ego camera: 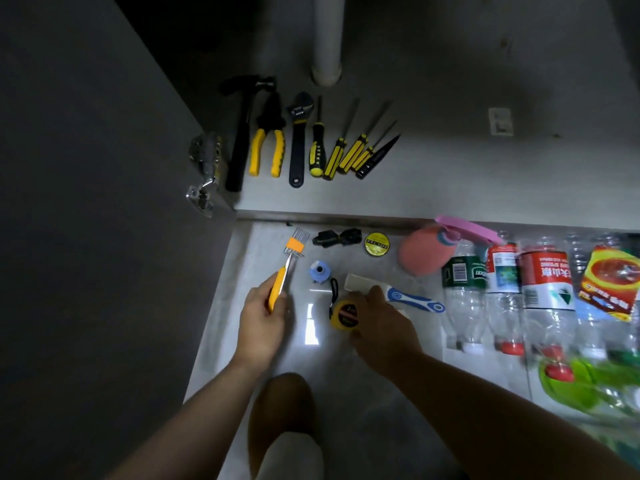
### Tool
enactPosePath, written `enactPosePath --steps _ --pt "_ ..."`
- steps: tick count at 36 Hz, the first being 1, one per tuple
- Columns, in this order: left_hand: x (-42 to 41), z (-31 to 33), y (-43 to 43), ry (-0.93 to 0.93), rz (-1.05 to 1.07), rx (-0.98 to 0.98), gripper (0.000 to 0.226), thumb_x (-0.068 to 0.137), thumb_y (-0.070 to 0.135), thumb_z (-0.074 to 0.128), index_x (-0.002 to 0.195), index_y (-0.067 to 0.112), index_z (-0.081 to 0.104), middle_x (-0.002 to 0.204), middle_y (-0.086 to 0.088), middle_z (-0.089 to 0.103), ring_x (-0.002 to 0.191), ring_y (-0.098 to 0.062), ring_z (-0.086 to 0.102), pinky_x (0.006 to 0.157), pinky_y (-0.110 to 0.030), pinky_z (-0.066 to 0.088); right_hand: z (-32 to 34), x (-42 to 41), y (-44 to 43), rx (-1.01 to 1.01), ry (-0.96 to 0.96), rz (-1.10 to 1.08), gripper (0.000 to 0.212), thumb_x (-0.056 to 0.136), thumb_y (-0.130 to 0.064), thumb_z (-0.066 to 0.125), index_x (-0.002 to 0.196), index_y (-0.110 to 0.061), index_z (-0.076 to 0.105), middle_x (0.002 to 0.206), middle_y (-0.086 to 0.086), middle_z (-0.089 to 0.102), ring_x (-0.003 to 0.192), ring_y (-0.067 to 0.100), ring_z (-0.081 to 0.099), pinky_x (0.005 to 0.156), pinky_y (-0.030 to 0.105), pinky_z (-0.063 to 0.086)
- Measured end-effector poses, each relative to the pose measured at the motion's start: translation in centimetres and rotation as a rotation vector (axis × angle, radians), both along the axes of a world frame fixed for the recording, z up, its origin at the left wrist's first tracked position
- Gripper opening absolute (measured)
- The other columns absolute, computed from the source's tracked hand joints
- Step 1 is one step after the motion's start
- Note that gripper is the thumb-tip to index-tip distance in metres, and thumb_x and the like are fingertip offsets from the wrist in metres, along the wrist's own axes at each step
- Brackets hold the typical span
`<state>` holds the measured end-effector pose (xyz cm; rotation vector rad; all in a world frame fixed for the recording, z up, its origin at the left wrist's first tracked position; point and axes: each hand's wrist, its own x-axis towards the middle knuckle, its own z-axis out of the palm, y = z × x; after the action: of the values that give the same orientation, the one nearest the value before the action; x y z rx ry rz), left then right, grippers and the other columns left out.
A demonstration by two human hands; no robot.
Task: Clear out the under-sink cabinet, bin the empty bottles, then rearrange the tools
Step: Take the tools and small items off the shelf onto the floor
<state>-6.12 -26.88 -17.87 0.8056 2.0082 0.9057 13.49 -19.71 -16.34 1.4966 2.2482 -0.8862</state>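
The left hand [263,317] grips a yellow-handled wire brush [287,268]. The right hand [377,317] rests beside the tape measure [343,315]; whether it is gripping anything I cannot tell. A row of tools [298,140] lies ordered on the cabinet floor [450,174], upper centre. The empty bottles [502,289] lie unbinned at right. There is open room right of the row, past the raised lip [346,216].

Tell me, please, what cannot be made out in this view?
- Head view: right hand covers part of the tape measure and blue brush; its grip is unclear.
- Head view: left hand hides the handle end of the yellow tool.
- Head view: rightmost bottles cut off by the frame edge.
- Head view: black object beside the tape roll, too dark to identify.
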Motion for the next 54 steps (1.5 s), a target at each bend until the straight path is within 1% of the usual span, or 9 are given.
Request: enactPosePath --steps 6,19,26,33,36,39,45,50,54 --pt "-0.1 -1.3 -1.1 0.171 -0.085 -0.085 0.037 0.097 0.017 0.061 0.134 0.022 0.061 0.112 -0.003 0.058 0.097 -0.009 0.053 0.090 -0.023 0.043 -0.3 0.9 0.1 0.038 0.094 -0.035 0.038 0.092 -0.030 0.056 0.127 -0.022 0.044 0.120 0.002 0.048 0.090 0.026 0.064 0.076 0.045 0.058" --pt "0.3 -1.4 -0.1 0.260 -0.161 -0.163 0.041 0.089 0.019 0.072 0.128 0.025 0.060 0.111 0.002 0.059 0.100 -0.017 0.059 0.089 -0.031 0.050 0.5 0.9 0.1 0.010 0.268 -0.040 0.025 0.097 -0.026 0.054 0.121 -0.023 0.050 0.115 -0.003 0.055 0.091 0.018 0.063 0.075 0.032 0.054" --pt "0.4 -0.1 1.8 0.327 -0.053 -0.006 0.039 0.091 0.009 0.065 0.127 0.022 0.057 0.117 0.002 0.052 0.105 -0.015 0.055 0.087 -0.029 0.048 2.3 -1.2 2.8 0.084 0.449 -0.235 0.017 0.093 -0.010 0.057 0.108 -0.017 0.060 0.100 0.002 0.060 0.085 0.017 0.062 0.077 0.042 0.056" --pt "-0.2 5.9 7.9 0.356 -0.048 0.357 0.033 0.095 0.004 0.057 0.120 0.024 0.058 0.120 0.009 0.049 0.114 -0.006 0.056 0.099 -0.032 0.050 5.6 -4.1 8.1 0.240 0.666 -0.268 0.022 0.089 0.001 0.055 0.103 -0.013 0.063 0.102 0.001 0.051 0.077 0.005 0.050 0.068 0.015 0.042" --pt "-0.8 8.4 12.0 0.363 -0.062 0.398 0.034 0.096 0.002 0.053 0.125 0.019 0.058 0.128 0.002 0.046 0.120 -0.013 0.056 0.103 -0.038 0.050 6.5 -4.9 10.9 0.283 0.634 -0.301 0.025 0.090 -0.005 0.057 0.114 -0.015 0.062 0.115 -0.003 0.046 0.084 0.004 0.053 0.076 0.008 0.045" --pt "-1.7 9.5 16.0 0.497 -0.061 0.293 0.047 0.094 0.002 0.051 0.138 0.016 0.055 0.140 -0.008 0.042 0.134 -0.024 0.043 0.114 -0.038 0.038 6.9 -5.4 13.8 0.306 0.520 -0.276 0.041 0.089 -0.011 0.062 0.129 -0.011 0.057 0.130 0.004 0.046 0.102 0.018 0.056 0.085 0.025 0.047" --pt "-4.1 8.9 21.5 0.562 0.109 -0.006 0.059 0.095 0.012 0.052 0.152 0.023 0.041 0.156 -0.013 0.033 0.146 -0.033 0.028 0.119 -0.043 0.027 7.0 -6.0 17.6 0.241 0.278 -0.089 0.059 0.090 -0.015 0.059 0.146 -0.005 0.043 0.154 0.013 0.036 0.135 0.035 0.040 0.109 0.035 0.037" --pt "-6.7 7.6 24.0 0.424 0.280 -0.146 0.056 0.098 0.031 0.057 0.149 0.017 0.039 0.146 -0.020 0.044 0.135 -0.041 0.044 0.108 -0.045 0.038 6.7 -5.4 17.9 0.326 0.236 -0.059 0.048 0.088 -0.010 0.058 0.136 -0.006 0.052 0.136 0.014 0.050 0.120 0.034 0.046 0.097 0.034 0.042" --pt "-7.7 7.0 25.1 0.485 0.308 -0.236 0.044 0.098 0.026 0.059 0.137 0.007 0.048 0.143 -0.021 0.049 0.132 -0.040 0.049 0.107 -0.042 0.040 6.7 -4.7 17.7 0.400 0.191 -0.051 0.043 0.090 -0.011 0.056 0.133 -0.007 0.051 0.127 0.014 0.051 0.115 0.033 0.045 0.091 0.039 0.045"
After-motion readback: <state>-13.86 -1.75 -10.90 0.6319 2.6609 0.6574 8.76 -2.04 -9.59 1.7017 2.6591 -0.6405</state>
